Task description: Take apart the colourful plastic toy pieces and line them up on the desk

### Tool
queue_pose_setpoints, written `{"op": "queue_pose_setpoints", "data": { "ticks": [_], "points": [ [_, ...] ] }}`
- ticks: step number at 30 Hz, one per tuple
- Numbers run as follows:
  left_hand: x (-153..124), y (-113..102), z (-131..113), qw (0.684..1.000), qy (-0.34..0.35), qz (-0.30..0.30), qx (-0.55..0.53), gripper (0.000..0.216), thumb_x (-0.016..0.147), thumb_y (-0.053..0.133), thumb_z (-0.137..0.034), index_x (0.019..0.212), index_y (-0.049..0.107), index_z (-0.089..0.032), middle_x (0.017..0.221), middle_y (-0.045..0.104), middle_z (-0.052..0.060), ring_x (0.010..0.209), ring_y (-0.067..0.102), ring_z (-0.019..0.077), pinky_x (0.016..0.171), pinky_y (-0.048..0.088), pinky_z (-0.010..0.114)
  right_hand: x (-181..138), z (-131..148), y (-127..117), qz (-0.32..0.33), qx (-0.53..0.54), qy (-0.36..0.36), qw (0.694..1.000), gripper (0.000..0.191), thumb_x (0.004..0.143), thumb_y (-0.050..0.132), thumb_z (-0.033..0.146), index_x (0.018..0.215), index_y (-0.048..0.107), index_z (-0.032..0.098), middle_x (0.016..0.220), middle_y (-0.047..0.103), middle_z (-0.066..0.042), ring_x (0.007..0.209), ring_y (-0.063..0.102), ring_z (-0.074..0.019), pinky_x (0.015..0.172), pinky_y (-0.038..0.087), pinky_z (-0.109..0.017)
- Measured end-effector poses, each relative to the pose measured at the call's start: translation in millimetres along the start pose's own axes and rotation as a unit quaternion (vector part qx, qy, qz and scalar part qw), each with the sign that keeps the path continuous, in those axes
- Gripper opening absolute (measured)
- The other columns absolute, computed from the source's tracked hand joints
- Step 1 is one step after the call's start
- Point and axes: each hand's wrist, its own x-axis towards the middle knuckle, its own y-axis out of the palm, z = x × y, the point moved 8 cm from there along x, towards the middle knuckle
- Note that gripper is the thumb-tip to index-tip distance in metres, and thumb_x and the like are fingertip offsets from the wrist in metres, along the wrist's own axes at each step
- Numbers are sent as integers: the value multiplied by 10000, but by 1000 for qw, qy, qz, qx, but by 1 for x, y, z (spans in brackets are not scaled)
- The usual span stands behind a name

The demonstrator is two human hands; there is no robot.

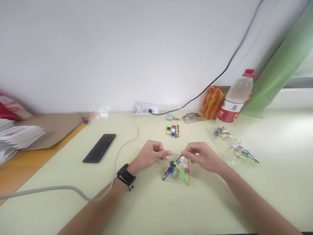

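A clear plastic bag [177, 176] hangs low over the table, its top edge stretched between my two hands. Inside it are blue, green, black and red plastic pieces, some round and some long and thin like arrows. My left hand [154, 154] pinches the bag's upper left corner between thumb and finger. The upper right corner sits in the pinch of my right hand [200, 156]. Beyond the hands, a small group of coloured discs and sticks [172, 131] lies in neat rows on the table.
At right lie more filled clear bags [241, 152], with a large water bottle [234, 101] and a striped bag [212, 102] behind. A black phone [99, 148] rests at left. A grey cable [71, 187] crosses my left forearm. A power strip [143, 109] stands against the wall.
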Motion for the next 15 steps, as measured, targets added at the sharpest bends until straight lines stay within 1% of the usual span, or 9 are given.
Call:
{"op": "queue_pose_setpoints", "data": {
  "ticks": [3,5,8,9,10,13,14,15],
  "points": [
    [-1,4,0,1000,16,-8,9,384,745,884,-397,653,620,-134,613,699,24,601,661,129,561,472,200,0,4,5,12,21,-15,1000,308,983,606,425,796,677,190,758,684,-29,713,610,-166,681,495,-286],
    [-2,7,-1,999,33,-16,9,372,784,856,-409,673,628,-137,625,697,20,605,652,124,568,467,203,1,6,9,8,34,-18,999,272,981,607,407,844,696,190,813,702,-37,765,616,-175,713,501,-289],
    [-5,10,-6,997,66,-44,-10,346,881,763,-451,755,662,-145,698,715,24,645,643,120,627,500,221,2,5,13,-23,51,-7,998,284,974,611,405,816,703,188,781,697,-32,738,603,-173,685,489,-283],
    [-5,13,-7,996,72,-41,-17,334,907,732,-461,806,686,-146,747,732,33,675,653,126,656,515,232,2,4,13,-40,56,-3,998,294,968,616,410,798,703,187,762,691,-29,724,598,-172,675,484,-282],
    [-6,16,-7,997,72,-27,-23,324,922,715,-464,864,713,-146,812,753,48,718,670,136,693,530,244,2,3,11,-59,62,-1,996,296,961,625,415,794,708,185,757,691,-29,719,600,-172,674,483,-282],
    [-6,31,-1,997,44,47,-37,324,911,733,-452,1015,777,-148,1004,791,94,855,715,179,789,552,275,0,-2,-1,-126,86,9,988,291,928,667,433,808,740,179,777,712,-39,740,615,-184,700,487,-291],
    [-6,32,1,997,35,57,-40,327,902,746,-446,1033,789,-149,1032,794,100,878,721,189,800,553,278,-1,-4,-5,-144,95,14,985,290,916,682,439,812,750,177,785,719,-43,746,617,-187,705,486,-293],
    [-6,32,3,997,29,55,-43,328,895,755,-442,1036,797,-149,1034,797,103,882,724,195,792,553,277,-1,-6,-7,-157,104,20,982,292,906,693,445,814,758,175,790,722,-45,748,614,-189,705,483,-295]
  ]
}}
